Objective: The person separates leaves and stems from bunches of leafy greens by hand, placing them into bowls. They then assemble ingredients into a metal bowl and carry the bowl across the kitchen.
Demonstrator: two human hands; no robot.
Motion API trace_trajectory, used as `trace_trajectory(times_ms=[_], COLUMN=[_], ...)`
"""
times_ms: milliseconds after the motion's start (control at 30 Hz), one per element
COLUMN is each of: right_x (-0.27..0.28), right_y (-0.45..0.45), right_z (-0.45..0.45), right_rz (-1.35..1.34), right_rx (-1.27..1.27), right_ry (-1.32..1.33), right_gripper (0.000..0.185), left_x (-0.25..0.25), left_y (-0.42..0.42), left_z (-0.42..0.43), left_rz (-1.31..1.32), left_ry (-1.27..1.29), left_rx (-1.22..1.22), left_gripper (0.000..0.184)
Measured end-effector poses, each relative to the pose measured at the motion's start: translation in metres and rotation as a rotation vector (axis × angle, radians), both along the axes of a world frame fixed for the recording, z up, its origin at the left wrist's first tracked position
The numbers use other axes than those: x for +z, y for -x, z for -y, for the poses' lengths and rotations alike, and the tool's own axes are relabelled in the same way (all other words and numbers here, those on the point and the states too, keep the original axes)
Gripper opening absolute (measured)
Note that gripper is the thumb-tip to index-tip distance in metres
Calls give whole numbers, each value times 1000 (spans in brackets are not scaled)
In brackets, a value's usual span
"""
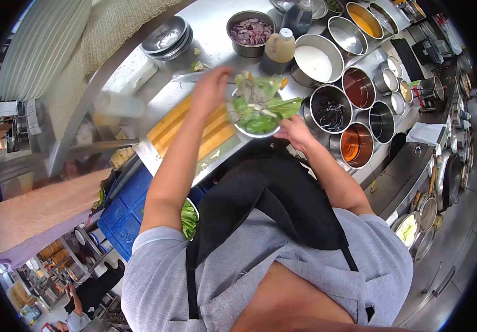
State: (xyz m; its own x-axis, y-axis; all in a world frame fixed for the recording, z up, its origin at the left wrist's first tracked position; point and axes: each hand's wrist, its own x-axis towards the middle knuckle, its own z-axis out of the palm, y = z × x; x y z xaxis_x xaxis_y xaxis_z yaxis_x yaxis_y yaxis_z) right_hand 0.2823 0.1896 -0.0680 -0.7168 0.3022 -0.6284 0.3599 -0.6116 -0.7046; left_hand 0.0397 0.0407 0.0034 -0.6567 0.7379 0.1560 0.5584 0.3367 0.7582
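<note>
A metal bowl (256, 134) heaped with green leaves (260, 113) is at the near edge of the steel counter. My right hand (295, 134) grips its rim at the right side, thumb and fingers closed. My left hand (212, 87) is raised just left of the leaves and smeared by motion, so its fingers are not clear. Blurred greyish and orange bits (257, 88) show above the leaves. Below my left forearm lies a yellow-brown cutting board (175, 130) with bits of leaf by it. A knife blade (186, 77) is partly hidden behind my left hand.
Beyond the bowl stand a pot of sliced red onion (252, 33), a squeeze bottle (280, 47) and several pots of sauces, one with white contents (313, 63). Stacked metal bowls (166, 37) are at upper left. A blue crate (121, 221) sits low left. Another person (92, 290) is in the background.
</note>
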Motion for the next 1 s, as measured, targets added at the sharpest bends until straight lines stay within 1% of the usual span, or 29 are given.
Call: trace_trajectory(times_ms=[33,100,133,200,233,300,533,600,633,700,733,767,800,833,900,933,967,1000], right_x=[-1,-2,-2,-2,0,3,2,3,4,7,6,4,3,2,-4,-6,-5,-2], right_y=[-3,-6,-6,-7,-7,-7,-6,-6,-5,-5,-6,-8,-9,-9,-8,-7,-6,-3], right_z=[0,-1,-1,0,1,3,6,6,6,8,9,10,10,8,5,4,4,4], right_rz=[1,-11,-12,-30,-29,-5,-6,-9,-11,-3,-15,-16,-12,-12,-17,-19,-20,-4], right_rx=[-3,-37,-38,-46,-46,-51,-72,-82,-85,-80,-73,-78,-72,-69,-65,-50,-49,-47], right_ry=[1,-3,-6,-2,-3,-11,-18,-9,-12,-16,-12,-9,4,15,18,17,19,10], right_gripper=[26,26,26,26,26,25,26,26,26,27,27,27,28,28,29,29,29,29], left_x=[-9,-29,-37,-50,-55,-64,-74,-85,-94,-101,-100,-100,-97,-81,-30,-21,-12,-5], left_y=[17,40,40,33,25,11,19,28,33,46,54,62,66,60,30,19,11,5], left_z=[2,3,2,-5,-8,-11,-28,-28,-24,-13,-12,-11,-13,-16,-18,-20,-21,-22], left_rz=[1,-65,-65,-179,-177,-197,-214,-260,-263,-374,-381,-259,-138,-143,107,82,80,117], left_ry=[1,362,359,723,723,842,855,872,868,752,753,655,556,557,128,101,102,112], left_rx=[-3,137,136,43,43,75,46,-53,-54,-98,-103,-81,-58,-64,73,-22,-21,-119], left_gripper=[25,24,24,25,25,26,24,22,22,19,19,17,15,15,14,12,12,11])
